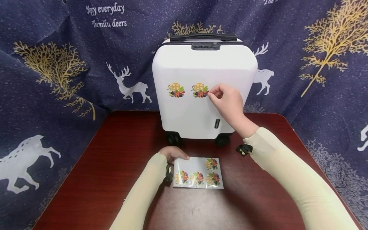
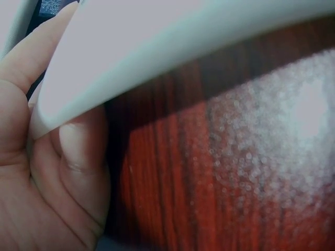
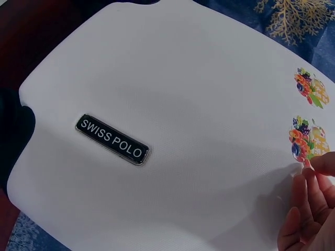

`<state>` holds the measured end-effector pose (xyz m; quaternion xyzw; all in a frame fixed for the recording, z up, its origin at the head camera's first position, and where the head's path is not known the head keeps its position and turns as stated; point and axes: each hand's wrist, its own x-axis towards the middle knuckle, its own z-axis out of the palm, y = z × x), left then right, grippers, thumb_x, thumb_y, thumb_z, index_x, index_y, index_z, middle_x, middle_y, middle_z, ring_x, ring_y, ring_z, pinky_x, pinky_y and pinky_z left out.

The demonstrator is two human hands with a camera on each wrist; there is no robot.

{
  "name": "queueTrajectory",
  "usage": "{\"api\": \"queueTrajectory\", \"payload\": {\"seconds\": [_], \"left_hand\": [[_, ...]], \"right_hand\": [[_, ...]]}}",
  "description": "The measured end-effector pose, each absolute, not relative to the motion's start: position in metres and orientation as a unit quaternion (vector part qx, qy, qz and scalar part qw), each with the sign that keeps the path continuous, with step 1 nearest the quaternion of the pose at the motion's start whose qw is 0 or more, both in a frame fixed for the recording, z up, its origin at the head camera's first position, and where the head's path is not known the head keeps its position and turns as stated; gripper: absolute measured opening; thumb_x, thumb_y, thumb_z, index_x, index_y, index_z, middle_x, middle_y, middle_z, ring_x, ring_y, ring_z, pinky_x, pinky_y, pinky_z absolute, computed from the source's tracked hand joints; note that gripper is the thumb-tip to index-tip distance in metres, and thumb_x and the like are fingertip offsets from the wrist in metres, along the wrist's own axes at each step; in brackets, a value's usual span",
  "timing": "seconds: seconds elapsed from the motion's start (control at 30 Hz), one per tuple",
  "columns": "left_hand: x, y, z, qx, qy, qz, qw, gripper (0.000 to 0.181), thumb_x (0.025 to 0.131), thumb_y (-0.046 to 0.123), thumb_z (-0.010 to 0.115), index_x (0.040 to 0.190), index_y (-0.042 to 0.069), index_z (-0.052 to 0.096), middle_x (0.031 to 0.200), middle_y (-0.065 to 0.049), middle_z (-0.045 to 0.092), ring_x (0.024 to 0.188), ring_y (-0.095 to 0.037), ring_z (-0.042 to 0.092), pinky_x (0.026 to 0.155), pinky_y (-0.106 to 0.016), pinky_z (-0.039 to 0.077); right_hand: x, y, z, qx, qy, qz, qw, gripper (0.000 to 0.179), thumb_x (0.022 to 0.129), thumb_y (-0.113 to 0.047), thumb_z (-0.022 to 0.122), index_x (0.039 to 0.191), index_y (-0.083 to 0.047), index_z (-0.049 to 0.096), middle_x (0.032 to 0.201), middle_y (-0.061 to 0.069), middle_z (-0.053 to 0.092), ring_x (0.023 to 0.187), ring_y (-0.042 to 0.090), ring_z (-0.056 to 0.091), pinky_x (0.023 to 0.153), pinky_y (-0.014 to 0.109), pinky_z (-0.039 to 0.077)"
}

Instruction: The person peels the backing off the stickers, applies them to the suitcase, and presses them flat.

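Upon the white suitcase (image 1: 187, 119), the fruit sticker (image 1: 199, 90) nearer the right hand (image 1: 229, 99) lies just left of its fingertips, its edge pinched between thumb and finger, while below, the left hand (image 1: 173, 152) grips the sticker sheet (image 1: 195, 164) between thumb and bent fingers.

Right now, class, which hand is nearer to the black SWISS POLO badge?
The right hand: it pinches a fruit sticker on the white suitcase, above the badge. The left hand is farther off, in front of the suitcase, holding the sticker sheet.
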<state>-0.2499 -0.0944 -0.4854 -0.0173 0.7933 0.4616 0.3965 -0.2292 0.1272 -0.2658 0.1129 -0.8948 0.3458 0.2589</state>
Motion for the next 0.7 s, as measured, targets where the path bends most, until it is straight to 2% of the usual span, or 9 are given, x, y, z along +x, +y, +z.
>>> {"api": "queueTrajectory", "payload": {"seconds": [0.5,0.7], "left_hand": [[-0.2517,-0.0957,-0.4869,-0.016,0.795,0.458,0.398,0.038,0.092,0.025,0.075,0.122,0.001,0.072,0.107,-0.014,0.077,0.083,-0.017,0.072,0.074,-0.031,0.061],[-0.2541,-0.0958,-0.4899,-0.012,0.793,0.456,0.404,0.038,0.093,0.025,0.074,0.122,0.001,0.072,0.108,-0.015,0.077,0.084,-0.017,0.072,0.076,-0.033,0.063]], "right_hand": [[-0.2267,0.1291,-0.2691,0.127,-0.901,0.348,0.225,0.015,0.097,-0.017,0.067,0.100,-0.004,0.073,0.089,0.018,0.075,0.083,0.029,0.067,0.071,0.031,0.046],[-0.2233,0.1305,-0.2720,0.129,-0.907,0.348,0.199,0.014,0.097,-0.017,0.068,0.101,-0.004,0.071,0.092,0.018,0.074,0.086,0.030,0.067,0.074,0.033,0.047]]}}
